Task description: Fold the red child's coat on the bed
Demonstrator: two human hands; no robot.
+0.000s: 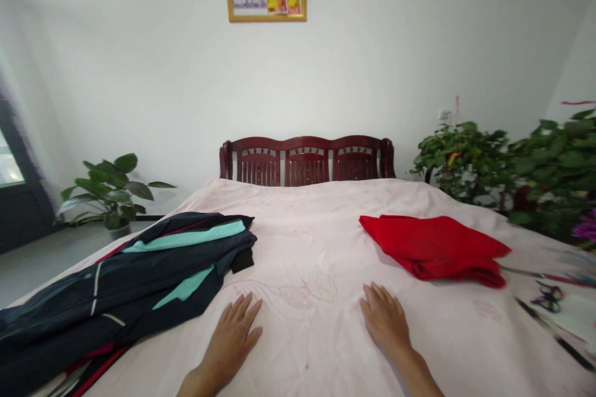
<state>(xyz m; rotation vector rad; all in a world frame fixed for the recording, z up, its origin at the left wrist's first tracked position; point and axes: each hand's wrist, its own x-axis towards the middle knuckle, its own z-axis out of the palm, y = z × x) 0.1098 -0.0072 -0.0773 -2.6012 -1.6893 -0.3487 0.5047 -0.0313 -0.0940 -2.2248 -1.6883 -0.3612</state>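
My left hand (233,336) lies flat on the pale pink bedspread (298,335), fingers stretched out and nothing in them. Close to its left is a pile of dark navy clothes (139,279) with turquoise and white stripes. Palm down on the same cloth, my right hand (385,317) also holds nothing, its fingers extended. Just beyond it, up and to the right, a folded red cloth (433,245) rests on the bedspread. The two hands are apart, with an embroidered flower pattern (321,286) showing ahead of and between them.
Along the right edge lie a pen-like dark stick (556,336), a small black item (548,296) and white paper (575,316). A dark red wooden bench back (307,161) stands behind. Leafy plants (470,164) crowd the right; a potted plant (112,192) stands left.
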